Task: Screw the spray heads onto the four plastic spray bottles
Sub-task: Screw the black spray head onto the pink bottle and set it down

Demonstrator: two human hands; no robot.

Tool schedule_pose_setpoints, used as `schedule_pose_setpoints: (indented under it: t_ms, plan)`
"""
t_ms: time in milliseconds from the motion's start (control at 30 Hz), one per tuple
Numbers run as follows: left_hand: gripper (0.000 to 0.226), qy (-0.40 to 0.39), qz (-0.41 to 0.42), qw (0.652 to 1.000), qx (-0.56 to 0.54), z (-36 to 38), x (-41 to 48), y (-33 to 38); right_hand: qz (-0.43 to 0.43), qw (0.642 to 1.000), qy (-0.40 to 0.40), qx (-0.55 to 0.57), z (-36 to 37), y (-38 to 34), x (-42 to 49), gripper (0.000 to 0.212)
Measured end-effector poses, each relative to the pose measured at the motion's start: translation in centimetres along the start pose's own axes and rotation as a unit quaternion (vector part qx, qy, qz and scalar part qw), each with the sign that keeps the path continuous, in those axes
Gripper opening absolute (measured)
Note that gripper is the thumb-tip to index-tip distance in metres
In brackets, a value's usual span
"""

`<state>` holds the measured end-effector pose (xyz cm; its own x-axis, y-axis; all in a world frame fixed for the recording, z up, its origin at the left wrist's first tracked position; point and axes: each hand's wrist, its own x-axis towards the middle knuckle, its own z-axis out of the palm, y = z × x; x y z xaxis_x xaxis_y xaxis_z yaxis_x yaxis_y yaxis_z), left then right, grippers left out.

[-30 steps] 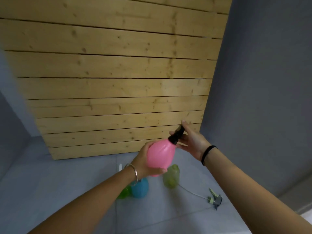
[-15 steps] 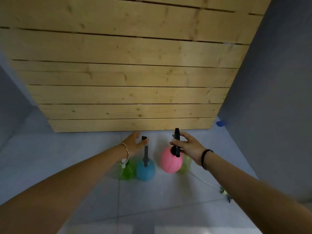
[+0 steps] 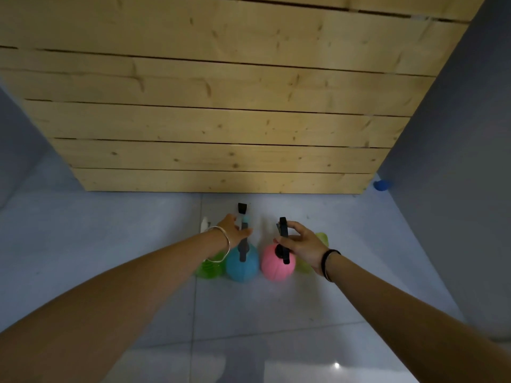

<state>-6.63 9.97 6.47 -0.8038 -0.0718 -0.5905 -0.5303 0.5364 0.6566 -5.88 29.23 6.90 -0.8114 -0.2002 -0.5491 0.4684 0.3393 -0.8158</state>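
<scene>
Setting: four plastic bottles in a row on the grey tiled floor (image 3: 276, 313), just in front of a wall of wooden planks (image 3: 221, 120), seen from above.
Right hand (image 3: 302, 244): fingers closed around the black spray head (image 3: 284, 240) of the pink bottle (image 3: 276, 262), which stands upright on the floor.
Left hand (image 3: 232, 230): reaching at the dark spray head (image 3: 243, 246) of the blue bottle (image 3: 241, 265); fingers curled loosely against it, a firm grasp not clear from this angle.
Green bottle (image 3: 208, 269): at the left end, touching the blue one, mostly hidden under the left wrist; a white spray head (image 3: 204, 224) showing beyond it.
Yellow-green bottle (image 3: 322, 239): at the right end, behind the right hand, largely covered; whether a head sits on it not visible.
Contents: all bottles closed to view from here; liquid inside not to be told.
Key relation: pink bottle directly below the right fingers, its long axis vertical, head on top of the neck; yellow-green bottle just right of that hand, so the right hand nearer to it than the left.
Progress, as a judgement: heads apparently fitted on pink, blue and green; yellow-green one probably the last.
Next move, as a judgement: letting go of the pink bottle without tipping it, then across to the yellow-green one.
Risk: round bottles packed close, easily knocked by a wrist.
Elsewhere: small blue object (image 3: 381, 185) at the foot of the right wall.
</scene>
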Motion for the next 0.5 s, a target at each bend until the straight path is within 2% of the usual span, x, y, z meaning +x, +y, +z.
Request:
schedule_pose_setpoints:
  t_ms: [367,500]
  plan:
    - [0.057,-0.012,-0.053,0.98,-0.191,0.4,-0.3,0.1,0.001,1.0,0.012,-0.001,0.3,1.0,1.2,0.047]
    - [0.056,-0.011,-0.058,0.975,-0.213,0.6,-0.4,0.0,0.0,1.0,0.016,0.005,0.2,1.1,1.5,0.047]
